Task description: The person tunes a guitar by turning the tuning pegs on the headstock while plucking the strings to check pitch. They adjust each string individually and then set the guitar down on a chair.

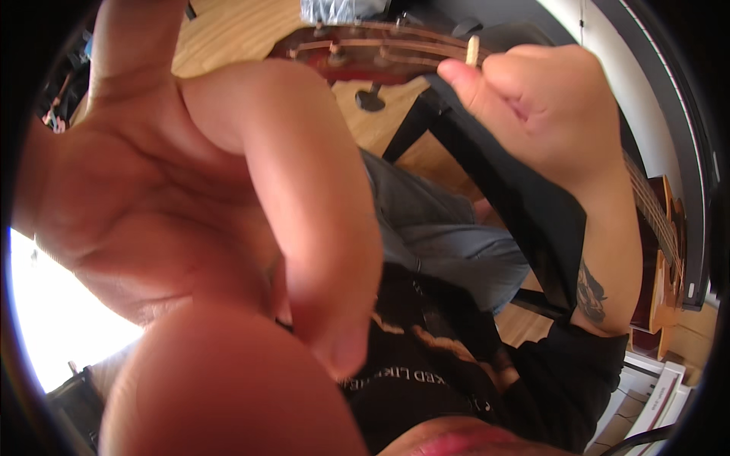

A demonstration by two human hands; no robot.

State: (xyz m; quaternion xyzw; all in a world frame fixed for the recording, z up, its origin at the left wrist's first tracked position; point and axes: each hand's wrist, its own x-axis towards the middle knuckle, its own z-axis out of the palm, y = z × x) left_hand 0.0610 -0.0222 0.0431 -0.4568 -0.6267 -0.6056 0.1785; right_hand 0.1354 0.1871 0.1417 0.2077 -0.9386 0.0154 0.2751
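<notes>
Head view: right hand (551, 110) closed, apparently pinching a short, pale, stick-like piece (473, 52) at the right end of the red-brown wooden headstock (361, 67); left hand (175, 186) open, below-left of the headstock. The piece is probably light and stiff, best held by one end.

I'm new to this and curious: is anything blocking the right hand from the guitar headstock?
Nothing visible: the right hand curls at the picture-right end of the headstock, its thumb beside a small pale strip. Whether they touch, I can't tell.
</notes>
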